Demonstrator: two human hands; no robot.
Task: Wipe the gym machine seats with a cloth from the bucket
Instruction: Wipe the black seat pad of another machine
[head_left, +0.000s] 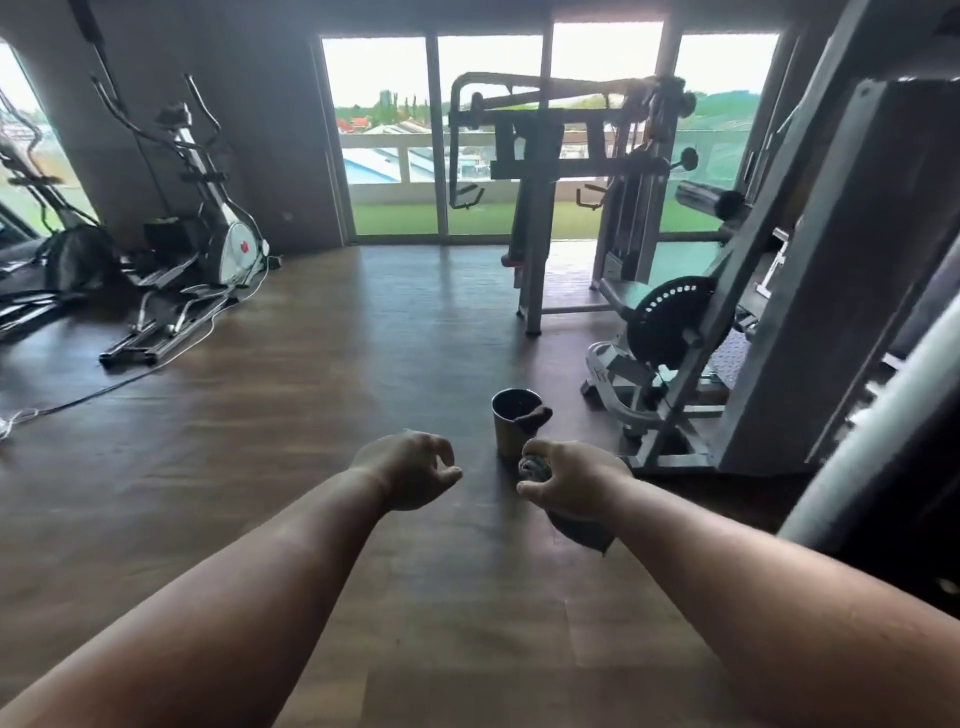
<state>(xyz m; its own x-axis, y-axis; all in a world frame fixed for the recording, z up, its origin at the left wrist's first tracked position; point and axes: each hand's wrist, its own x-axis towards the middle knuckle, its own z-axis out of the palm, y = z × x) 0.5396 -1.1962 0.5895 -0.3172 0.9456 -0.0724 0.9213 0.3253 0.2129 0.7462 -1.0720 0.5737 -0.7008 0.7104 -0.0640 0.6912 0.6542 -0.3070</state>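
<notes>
1. Two bare forearms reach forward over a dark wood floor (260, 441), both hands held at about the same height.
2. The left hand (410, 470) holds nothing; its fingers hang loosely curled, thumb and forefinger a little apart.
3. The right hand (569, 480) grips a dark cloth (582, 530), bunched at the fingers with a loose end hanging below the wrist.
4. Just beyond the right hand stands the bucket (514, 428), upright on the floor, a second cloth (535, 415) draped over its right rim.
5. Right of the bucket, a grey weight machine (670, 332) with a round, holed black disc stands on the floor; the seat (621, 293) behind the disc looks pale and padded.
6. A tall grey frame (852, 270) fills the right edge, too close and cropped to tell its kind.
7. At mid-room, near the glass, stands a second machine (540, 171) with overhead arms and hanging handles.
8. At far left, an elliptical trainer (208, 218) stands beside a pillar (218, 104), a cable trailing from it across the floor.
9. Sliding glass doors (483, 135) close the back wall, with a balcony rail, grass and rooftops beyond under a bright sky.
</notes>
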